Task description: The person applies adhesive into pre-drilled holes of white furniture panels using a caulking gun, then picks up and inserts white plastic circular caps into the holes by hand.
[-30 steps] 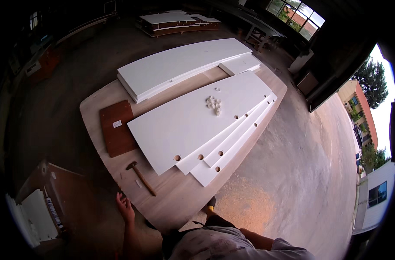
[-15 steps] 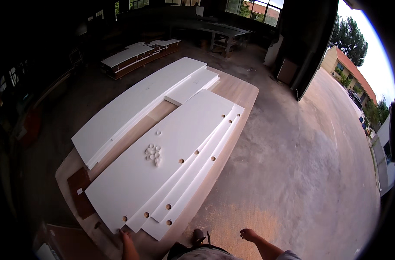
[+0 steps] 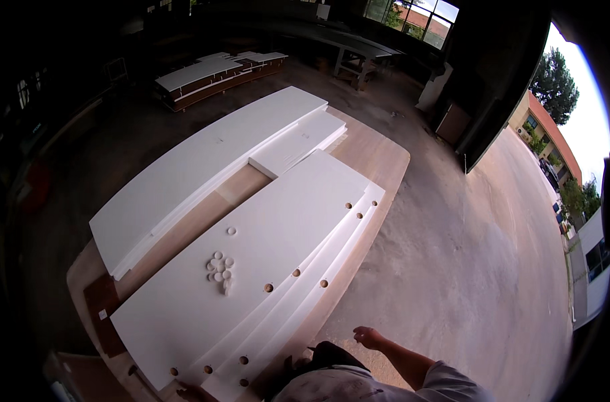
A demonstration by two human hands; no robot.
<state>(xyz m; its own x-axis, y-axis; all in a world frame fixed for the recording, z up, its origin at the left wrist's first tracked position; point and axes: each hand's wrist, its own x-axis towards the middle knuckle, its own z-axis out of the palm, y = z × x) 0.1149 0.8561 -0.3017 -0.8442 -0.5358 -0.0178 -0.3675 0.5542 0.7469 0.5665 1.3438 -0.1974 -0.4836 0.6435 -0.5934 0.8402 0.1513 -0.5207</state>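
Head view: noted fanned white panels [image 3: 265, 244] on worktop [image 3: 375, 149], near edge at left fingers [image 3: 184, 392]; too dark to tell grip. Noted right fingers [image 3: 362, 333] slack, empty, apart from panels; white rings [image 3: 226, 275] clustered on top.

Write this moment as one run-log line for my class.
left hand: at near edge of top white board | right hand: over floor, nothing seen in it | white caps: clustered on board, one apart

Left hand [image 3: 190, 392] apparently reached the panels [image 3: 271, 231].
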